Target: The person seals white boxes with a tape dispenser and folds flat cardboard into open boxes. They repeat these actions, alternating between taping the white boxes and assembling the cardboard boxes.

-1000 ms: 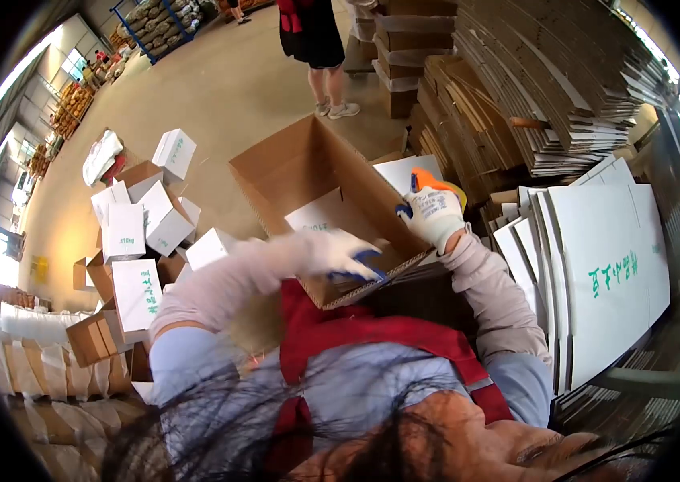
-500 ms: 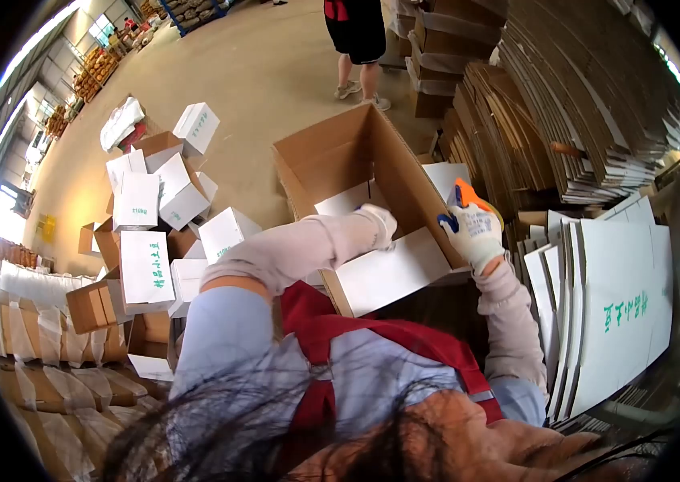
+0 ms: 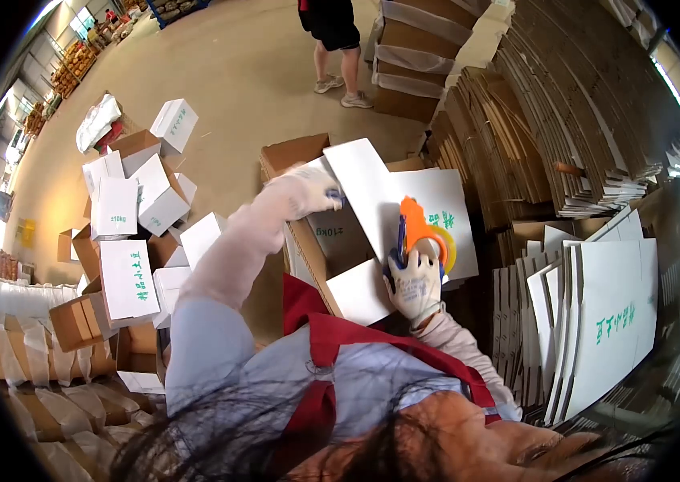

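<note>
A carton (image 3: 296,153), brown inside and white outside, stands in front of me with its top partly open. My left hand (image 3: 316,191), in a white glove with blue fingertips, is at the carton's far left edge, fingers curled over a flap there. My right hand (image 3: 416,285), gloved the same way, is closed on an orange tape dispenser (image 3: 416,225) carrying a yellow roll of tape. The dispenser is over the white right side of the carton. A long white flap (image 3: 368,193) slants across the opening, and a near white flap (image 3: 360,293) lies folded inward.
White cartons (image 3: 127,277) lie heaped on the floor to the left. Flattened cartons (image 3: 613,313) stand upright at the right, with more tall stacks (image 3: 549,120) behind. A person in black shorts (image 3: 332,32) stands beyond the carton, near stacked brown boxes (image 3: 412,64).
The carton has turned and its long white flap now leans over the opening. My left hand moved from inside to the far left edge. My right hand brought the tape dispenser left over the carton.
</note>
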Motion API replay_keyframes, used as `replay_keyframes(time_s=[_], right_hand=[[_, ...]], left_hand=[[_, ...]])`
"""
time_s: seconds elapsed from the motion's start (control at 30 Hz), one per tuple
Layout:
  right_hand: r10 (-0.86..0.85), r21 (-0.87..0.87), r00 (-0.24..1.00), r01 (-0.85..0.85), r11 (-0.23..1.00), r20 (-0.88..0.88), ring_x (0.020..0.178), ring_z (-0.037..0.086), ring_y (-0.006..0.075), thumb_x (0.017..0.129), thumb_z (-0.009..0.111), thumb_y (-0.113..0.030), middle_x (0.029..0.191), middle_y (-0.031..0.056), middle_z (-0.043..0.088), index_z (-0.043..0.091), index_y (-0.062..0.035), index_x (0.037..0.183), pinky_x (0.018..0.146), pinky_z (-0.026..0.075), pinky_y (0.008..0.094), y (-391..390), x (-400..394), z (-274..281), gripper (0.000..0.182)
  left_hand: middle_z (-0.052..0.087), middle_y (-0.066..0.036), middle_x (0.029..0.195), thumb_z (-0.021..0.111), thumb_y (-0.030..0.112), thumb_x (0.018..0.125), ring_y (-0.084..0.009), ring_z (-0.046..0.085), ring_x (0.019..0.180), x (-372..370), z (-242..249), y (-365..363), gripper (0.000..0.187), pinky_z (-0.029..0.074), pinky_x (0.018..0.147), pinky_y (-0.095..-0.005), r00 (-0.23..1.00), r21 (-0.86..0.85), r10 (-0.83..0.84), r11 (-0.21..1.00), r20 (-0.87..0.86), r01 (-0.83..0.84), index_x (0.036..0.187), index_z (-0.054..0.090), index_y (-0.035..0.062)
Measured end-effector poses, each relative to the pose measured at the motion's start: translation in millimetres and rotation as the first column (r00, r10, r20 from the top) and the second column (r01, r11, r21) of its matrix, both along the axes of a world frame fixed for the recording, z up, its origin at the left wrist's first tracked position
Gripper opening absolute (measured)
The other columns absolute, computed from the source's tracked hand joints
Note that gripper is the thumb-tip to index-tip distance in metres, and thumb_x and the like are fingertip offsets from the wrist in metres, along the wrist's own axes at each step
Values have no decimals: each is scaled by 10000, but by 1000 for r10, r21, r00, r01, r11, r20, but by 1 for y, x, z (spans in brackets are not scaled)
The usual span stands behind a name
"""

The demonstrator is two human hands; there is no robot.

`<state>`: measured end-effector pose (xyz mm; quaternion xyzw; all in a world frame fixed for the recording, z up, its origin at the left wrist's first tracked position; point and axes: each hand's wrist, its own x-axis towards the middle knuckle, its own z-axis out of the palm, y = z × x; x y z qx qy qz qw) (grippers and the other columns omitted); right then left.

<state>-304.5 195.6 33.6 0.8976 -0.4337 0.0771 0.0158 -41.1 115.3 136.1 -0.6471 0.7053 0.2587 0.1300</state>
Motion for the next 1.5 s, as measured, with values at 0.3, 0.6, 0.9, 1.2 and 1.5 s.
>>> replay_keyframes(time_s=[0.3,0.6,0.9,1.2,1.5], right_hand=[[-64,-79,991,74,994,121,820,559,256,703,637,-208,857,97,549,651,-252,1038,700,411,401,-17,-22,-14,338],[-543,528,145,-530,663,827,902,586,222,760,571,-100,956,140,640,634,45,1000,851,434,336,-6,11,45,288],[-411,594,440,-467,655,799,831,567,216,790,538,-165,895,138,626,611,44,1035,770,457,319,-23,5,-25,331],[-460,602,391,-569,560,797,874,587,230,777,585,-167,1014,148,581,609,31,1016,799,457,318,-21,-1,-23,312],[-434,680,534,-460,571,726,924,579,237,749,536,-98,1053,175,597,595,39,1049,878,434,329,-36,10,0,335]], left_hand=[[471,-130,1295,448,559,858,-314,376,1253,-22,-117,-86,584,292,999,-501,956,-682,293,704,21,-201,1323,430,206],[640,-133,1038,473,515,871,-279,593,1019,-2,-121,-126,468,464,865,-399,926,-380,346,844,-153,-379,1030,642,109],[641,-71,868,590,506,820,-194,608,706,56,-116,-82,466,486,618,-315,580,-70,238,886,-779,-458,1009,656,85],[586,-47,643,691,394,790,-110,540,491,17,-64,-17,395,441,459,-242,751,84,77,996,-656,-29,831,651,3],[631,-77,758,574,288,860,-233,605,651,25,-122,-32,274,497,618,-343,655,-183,62,937,-753,-298,949,648,40]])
